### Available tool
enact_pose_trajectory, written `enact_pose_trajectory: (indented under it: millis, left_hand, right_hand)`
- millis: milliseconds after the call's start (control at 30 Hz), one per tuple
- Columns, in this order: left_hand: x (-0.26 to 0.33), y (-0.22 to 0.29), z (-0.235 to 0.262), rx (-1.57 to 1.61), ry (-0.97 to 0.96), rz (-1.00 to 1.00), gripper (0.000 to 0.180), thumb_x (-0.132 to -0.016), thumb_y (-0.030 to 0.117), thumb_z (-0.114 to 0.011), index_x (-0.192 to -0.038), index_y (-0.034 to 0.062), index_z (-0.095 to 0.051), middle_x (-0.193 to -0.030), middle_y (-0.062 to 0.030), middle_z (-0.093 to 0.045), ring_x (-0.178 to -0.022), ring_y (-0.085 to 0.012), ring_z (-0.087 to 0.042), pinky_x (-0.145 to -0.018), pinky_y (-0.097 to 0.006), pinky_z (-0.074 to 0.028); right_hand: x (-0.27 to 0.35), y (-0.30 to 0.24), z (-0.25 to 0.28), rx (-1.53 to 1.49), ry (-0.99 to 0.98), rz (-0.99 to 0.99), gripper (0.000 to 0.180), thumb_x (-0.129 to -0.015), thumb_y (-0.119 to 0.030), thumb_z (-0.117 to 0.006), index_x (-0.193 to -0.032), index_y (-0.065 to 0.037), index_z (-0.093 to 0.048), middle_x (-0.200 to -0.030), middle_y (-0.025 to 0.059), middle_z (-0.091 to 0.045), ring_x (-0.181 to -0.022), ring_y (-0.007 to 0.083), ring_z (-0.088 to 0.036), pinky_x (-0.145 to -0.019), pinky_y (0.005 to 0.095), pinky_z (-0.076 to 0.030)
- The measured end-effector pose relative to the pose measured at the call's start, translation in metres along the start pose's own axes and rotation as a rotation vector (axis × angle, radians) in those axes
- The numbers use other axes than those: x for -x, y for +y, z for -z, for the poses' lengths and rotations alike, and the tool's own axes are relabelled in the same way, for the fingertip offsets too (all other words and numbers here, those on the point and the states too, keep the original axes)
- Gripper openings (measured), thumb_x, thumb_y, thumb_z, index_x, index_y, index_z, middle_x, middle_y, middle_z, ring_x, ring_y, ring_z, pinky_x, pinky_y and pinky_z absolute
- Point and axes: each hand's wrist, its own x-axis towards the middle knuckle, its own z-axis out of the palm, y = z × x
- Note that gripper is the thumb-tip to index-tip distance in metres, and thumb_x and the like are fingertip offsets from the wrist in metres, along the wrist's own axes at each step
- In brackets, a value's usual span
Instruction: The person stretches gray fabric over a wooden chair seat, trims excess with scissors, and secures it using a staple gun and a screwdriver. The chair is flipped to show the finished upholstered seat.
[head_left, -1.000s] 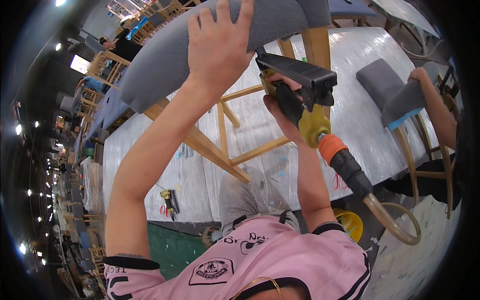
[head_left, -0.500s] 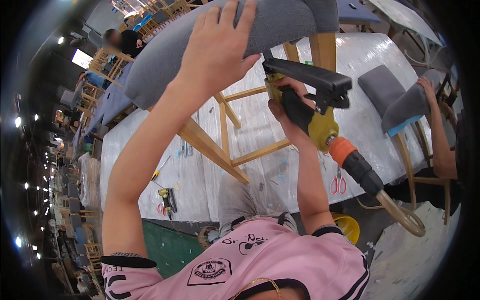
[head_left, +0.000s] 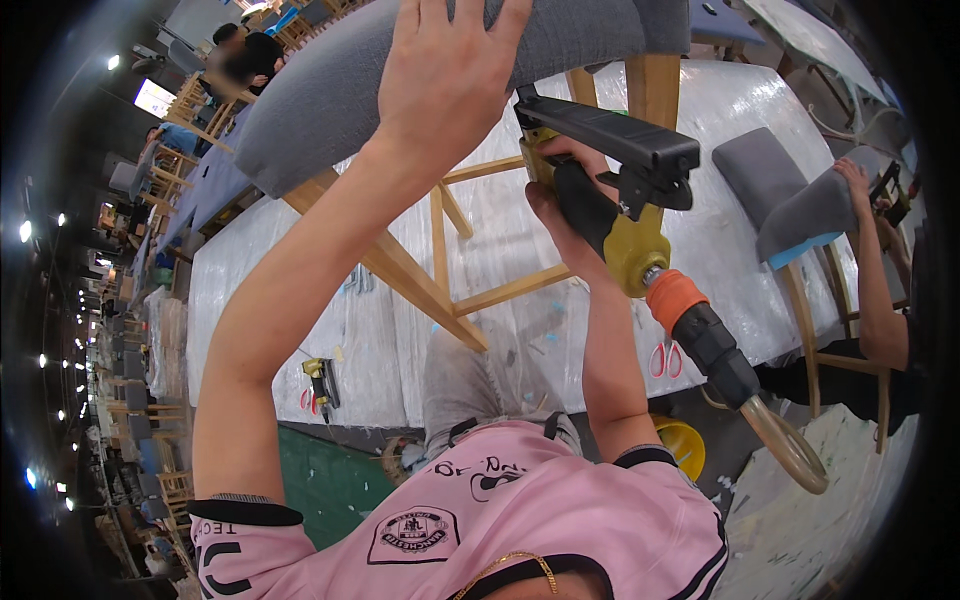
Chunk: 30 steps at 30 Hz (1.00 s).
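Note:
My left hand [head_left: 445,85] lies flat with fingers spread on the grey fabric cushion [head_left: 320,125] of a chair. Wooden legs [head_left: 420,280] and rails of that chair stretch below the cushion, tilted toward me. My right hand [head_left: 562,225] is wrapped round the grip of a black and yellow pneumatic staple gun [head_left: 637,250]. The gun's nose sits close under the cushion's lower edge; whether it touches is hard to tell. An orange and black coupling [head_left: 690,320] joins the gun to a clear air hose [head_left: 785,445].
The table [head_left: 390,340] is covered in plastic film. On it lie a second staple gun [head_left: 320,385] and red-handled scissors [head_left: 665,360]. Another person's hand [head_left: 853,178] rests on a grey chair [head_left: 815,205] at right. A yellow bucket [head_left: 683,447] stands below the table edge.
The view has shifted slightly. My left hand has slid a little along the cushion toward the right. The staple gun stays in my right hand near the cushion's edge.

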Motion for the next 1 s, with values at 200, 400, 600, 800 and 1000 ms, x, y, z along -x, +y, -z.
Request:
enact_pose_trajectory:
  millis: [200, 400, 600, 800, 1000]
  left_hand:
    - [-0.001, -0.001, 0.002, 0.019, 0.006, 0.008, 0.069, -0.08, 0.013, -0.064, -0.145, -0.0021, -0.046, -0.123, -0.0258, -0.055, -0.106, -0.039, -0.055, -0.096, -0.049, -0.045]
    - [-0.004, -0.024, 0.003, 0.136, -0.089, -0.082, 0.07, -0.089, 0.036, -0.068, -0.146, -0.0009, -0.05, -0.13, -0.0291, -0.059, -0.119, -0.0427, -0.058, -0.102, -0.049, -0.046]
    - [0.01, -0.144, -0.031, 0.493, -0.49, 0.143, 0.095, -0.084, 0.082, -0.058, -0.155, 0.0194, -0.049, -0.139, -0.0195, -0.063, -0.118, -0.0368, -0.067, -0.107, -0.045, -0.05]
    - [-0.034, -0.135, -0.038, 0.453, -0.449, 0.38, 0.072, -0.098, 0.063, -0.048, -0.125, 0.0004, -0.07, -0.109, -0.0286, -0.071, -0.106, -0.0418, -0.07, -0.098, -0.047, -0.052]
    - [-0.034, -0.14, -0.091, 0.143, -0.202, 0.467, 0.071, -0.104, 0.056, -0.038, -0.086, -0.0004, -0.077, -0.09, -0.0286, -0.073, -0.088, -0.0469, -0.071, -0.086, -0.054, -0.056]
  right_hand:
    - [-0.007, 0.002, -0.005, -0.44, 0.017, -0.321, 0.05, -0.084, -0.006, -0.075, -0.131, -0.009, -0.058, -0.112, 0.0044, -0.063, -0.096, 0.0139, -0.059, -0.087, 0.0281, -0.052]
    - [-0.013, -0.008, -0.006, -0.018, 0.028, -0.001, 0.04, -0.083, 0.001, -0.075, -0.119, -0.009, -0.063, -0.118, 0.0049, -0.063, -0.109, 0.0169, -0.059, -0.097, 0.0315, -0.047]
    - [0.052, 0.014, 0.007, -0.174, 0.081, -0.131, 0.054, -0.083, -0.011, -0.08, -0.133, -0.008, -0.059, -0.123, 0.007, -0.064, -0.114, 0.0199, -0.061, -0.1, 0.0341, -0.047]
    - [0.251, 0.056, 0.022, -0.554, 0.294, -0.767, 0.066, -0.089, -0.016, -0.072, -0.148, -0.006, -0.045, -0.142, 0.0088, -0.053, -0.135, 0.0195, -0.048, -0.114, 0.0376, -0.039]
    - [0.36, 0.096, 0.044, -0.517, 0.37, -1.575, 0.044, -0.093, -0.037, -0.073, -0.121, -0.004, -0.065, -0.104, 0.0093, -0.072, -0.084, 0.0216, -0.073, -0.07, 0.0355, -0.06]
